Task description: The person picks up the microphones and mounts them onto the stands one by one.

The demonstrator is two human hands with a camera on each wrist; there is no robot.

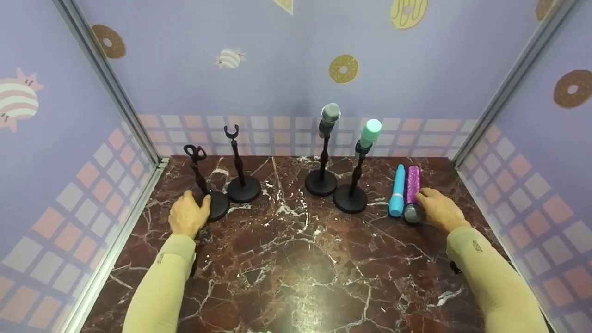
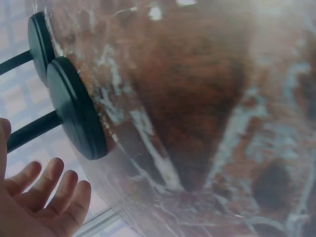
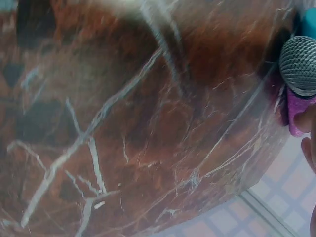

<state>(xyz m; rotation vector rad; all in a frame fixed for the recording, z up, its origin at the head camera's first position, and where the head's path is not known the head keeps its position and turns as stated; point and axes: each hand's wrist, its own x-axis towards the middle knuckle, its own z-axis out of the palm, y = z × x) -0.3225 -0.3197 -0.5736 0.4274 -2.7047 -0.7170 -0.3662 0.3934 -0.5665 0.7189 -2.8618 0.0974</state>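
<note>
Head view: glittery purple microphone [image 1: 412, 190].

Red-brown, white-veined marbled tabletop [image 1: 268, 263]

On it lies a blue microphone [image 1: 397, 192]. Just right of the blue microphone lies a purple glitter microphone [image 1: 413, 182]; left of the blue microphone stand four round-based black microphone stands [image 1: 350, 200].

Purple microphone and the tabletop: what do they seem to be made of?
Purple microphone: its handle may be glitter-coated plastic or metal, as it sparkles; its grey head looks like metal mesh, with a crosshatched weave showing. Tabletop: perhaps polished stone or glossy stone-look laminate; pale veins cross dark red and light glares off it.
</note>
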